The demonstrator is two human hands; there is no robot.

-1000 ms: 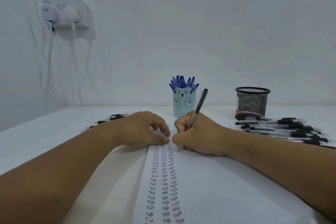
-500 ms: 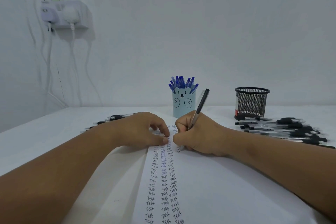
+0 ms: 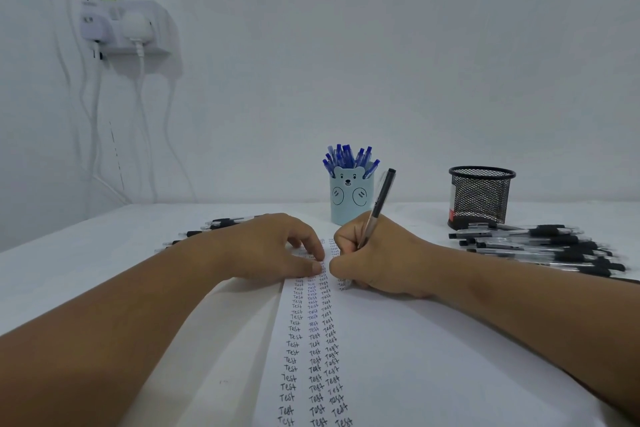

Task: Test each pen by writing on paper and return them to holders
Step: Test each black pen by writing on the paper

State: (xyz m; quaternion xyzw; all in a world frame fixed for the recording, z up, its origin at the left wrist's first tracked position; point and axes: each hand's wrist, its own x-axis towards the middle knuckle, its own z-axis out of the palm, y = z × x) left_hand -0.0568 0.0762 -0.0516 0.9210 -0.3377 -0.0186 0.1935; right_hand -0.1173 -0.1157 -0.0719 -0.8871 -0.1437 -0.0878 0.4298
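While right hand (image 3: 377, 253) writes, paper (image 3: 415, 357) reads "Test"

- paper (image 3: 398, 357) on surface (image 3: 86, 253), centre-front
- bear holder (image 3: 350, 199) behind paper, pens (image 3: 348, 158) standing in it
- mesh holder (image 3: 479, 198) right of bear holder
- loose pens (image 3: 540, 246) on surface before mesh holder
- further pens (image 3: 214, 225) on surface left of paper, behind left forearm
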